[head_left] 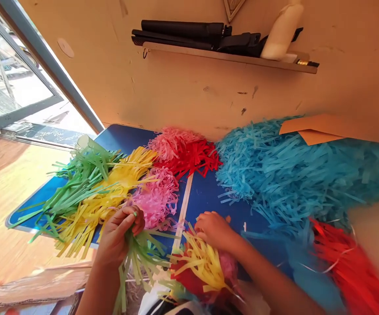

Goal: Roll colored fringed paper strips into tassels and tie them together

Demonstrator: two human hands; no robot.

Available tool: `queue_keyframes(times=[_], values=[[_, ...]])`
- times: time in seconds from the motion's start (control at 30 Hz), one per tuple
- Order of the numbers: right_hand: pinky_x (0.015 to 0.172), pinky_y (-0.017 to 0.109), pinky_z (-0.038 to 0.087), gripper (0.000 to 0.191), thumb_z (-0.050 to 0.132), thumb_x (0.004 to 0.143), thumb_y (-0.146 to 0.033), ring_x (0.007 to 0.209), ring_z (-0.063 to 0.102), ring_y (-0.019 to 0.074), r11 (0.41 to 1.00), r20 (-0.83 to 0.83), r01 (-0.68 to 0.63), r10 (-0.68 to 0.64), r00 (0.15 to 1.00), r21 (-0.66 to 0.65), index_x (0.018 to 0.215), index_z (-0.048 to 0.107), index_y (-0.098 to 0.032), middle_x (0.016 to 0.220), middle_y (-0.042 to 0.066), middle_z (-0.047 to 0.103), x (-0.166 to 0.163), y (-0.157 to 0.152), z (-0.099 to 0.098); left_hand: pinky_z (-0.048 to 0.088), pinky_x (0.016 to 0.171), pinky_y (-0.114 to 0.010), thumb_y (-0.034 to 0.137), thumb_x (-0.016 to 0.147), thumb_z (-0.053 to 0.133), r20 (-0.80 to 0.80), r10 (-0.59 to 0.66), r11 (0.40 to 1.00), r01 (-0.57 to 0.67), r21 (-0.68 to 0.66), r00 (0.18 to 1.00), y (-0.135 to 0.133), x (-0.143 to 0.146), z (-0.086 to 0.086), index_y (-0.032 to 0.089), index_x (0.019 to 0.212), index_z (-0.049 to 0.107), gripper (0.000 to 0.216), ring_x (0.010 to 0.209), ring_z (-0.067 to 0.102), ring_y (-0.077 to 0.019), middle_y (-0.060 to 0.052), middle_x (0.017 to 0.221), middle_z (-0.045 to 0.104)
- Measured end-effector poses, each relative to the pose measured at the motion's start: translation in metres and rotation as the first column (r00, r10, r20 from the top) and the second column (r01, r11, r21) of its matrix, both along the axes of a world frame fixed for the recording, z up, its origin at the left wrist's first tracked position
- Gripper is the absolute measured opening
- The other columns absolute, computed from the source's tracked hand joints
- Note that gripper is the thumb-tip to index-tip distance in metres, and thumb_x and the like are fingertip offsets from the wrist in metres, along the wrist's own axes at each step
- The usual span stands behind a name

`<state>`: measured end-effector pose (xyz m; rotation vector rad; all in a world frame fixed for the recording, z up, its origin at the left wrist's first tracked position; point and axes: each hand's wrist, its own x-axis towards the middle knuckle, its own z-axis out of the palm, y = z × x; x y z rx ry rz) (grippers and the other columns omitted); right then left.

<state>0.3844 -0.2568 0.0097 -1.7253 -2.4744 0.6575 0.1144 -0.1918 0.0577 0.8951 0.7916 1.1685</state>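
Observation:
My left hand (120, 234) is closed around the gathered top of a light green fringed paper tassel (143, 253), whose strips hang down below it. My right hand (213, 229) is curled, fingertips together, just above a yellow tassel (202, 258); whatever its fingers hold is hidden. Behind the yellow tassel sits a dark red one (186, 275), with a bit of pink (228, 264) under my right wrist. Beyond my hands on the blue table (202, 197) lie bunches of green fringe (84, 175), yellow fringe (113, 179), pink fringe (158, 197) and red fringe (192, 157).
A large heap of blue fringe (290, 175) covers the table's right side, with orange paper (320, 127) on top. Red tassels (353, 262) with a pale string lie at the lower right. Above, a wall shelf (228, 56) carries black items and a white bottle (283, 33). Cardboard (35, 286) lies lower left.

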Motion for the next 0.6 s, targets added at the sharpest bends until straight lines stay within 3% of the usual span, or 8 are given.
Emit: queue_keyframes(times=[0.13,0.27,0.37,0.43,0.5,0.6], values=[[0.079,0.03,0.038,0.008,0.064,0.088,-0.022,0.088,0.06,0.0206,0.999,0.02,-0.024,0.025,0.999,-0.047,0.085,0.072,-0.022,0.088,0.004,0.068,-0.009,0.001,-0.008,0.036,0.043,-0.019,0.036,0.067,0.082,-0.036,0.035,0.999,-0.034,0.006,0.999,-0.002,-0.007,-0.004,0.018,0.068,0.063,0.026,0.046,0.044,-0.0073,0.004,0.056,0.05],[0.081,0.029,0.039,0.009,0.065,0.086,-0.016,0.09,0.061,0.0199,0.996,-0.061,0.059,-0.063,0.996,-0.061,0.081,0.071,-0.02,0.09,0.004,0.068,-0.005,0.005,-0.009,0.034,0.043,-0.019,0.039,0.067,0.081,-0.092,0.019,0.999,-0.021,-0.028,0.996,-0.002,-0.006,-0.014,0.017,0.067,0.062,0.029,0.045,0.044,-0.0074,0.004,0.053,0.05],[0.08,0.027,0.041,0.011,0.063,0.086,-0.014,0.092,0.062,0.018,0.988,-0.119,0.152,-0.155,0.981,-0.035,0.088,0.071,-0.02,0.099,0.004,0.069,0.006,0.009,-0.005,0.035,0.046,-0.02,0.042,0.07,0.078,-0.237,-0.061,0.998,0.056,-0.028,0.97,-0.004,0.007,-0.019,0.017,0.071,0.064,0.029,0.047,0.045,-0.0084,0.004,0.053,0.052],[0.079,0.026,0.043,0.012,0.062,0.085,-0.013,0.089,0.063,0.0167,0.964,-0.251,0.258,-0.265,0.931,-0.061,0.091,0.07,-0.02,0.096,0.002,0.07,0.015,0.011,-0.002,0.038,0.049,-0.021,0.043,0.073,0.075,-0.353,-0.137,0.989,0.144,-0.005,0.926,-0.006,0.021,-0.02,0.017,0.074,0.066,0.028,0.05,0.047,-0.0098,0.003,0.054,0.053],[0.077,0.025,0.045,0.013,0.064,0.082,-0.012,0.084,0.065,0.0163,0.931,-0.426,0.344,-0.363,0.829,-0.122,0.089,0.07,-0.02,0.09,0.001,0.071,0.022,0.01,0.001,0.039,0.051,-0.022,0.044,0.075,0.072,-0.436,-0.197,0.973,0.228,0.02,0.878,-0.007,0.04,-0.017,0.017,0.075,0.067,0.028,0.053,0.048,-0.0106,0.002,0.057,0.056],[0.076,0.026,0.047,0.011,0.065,0.077,-0.012,0.078,0.064,0.0163,0.907,-0.588,0.402,-0.395,0.706,-0.125,0.084,0.07,-0.02,0.084,0.0,0.07,0.029,0.004,0.004,0.039,0.05,-0.022,0.046,0.077,0.067,-0.517,-0.237,0.947,0.314,0.065,0.823,-0.009,0.069,-0.011,0.017,0.076,0.068,0.028,0.053,0.049,-0.0113,0.001,0.061,0.059]])
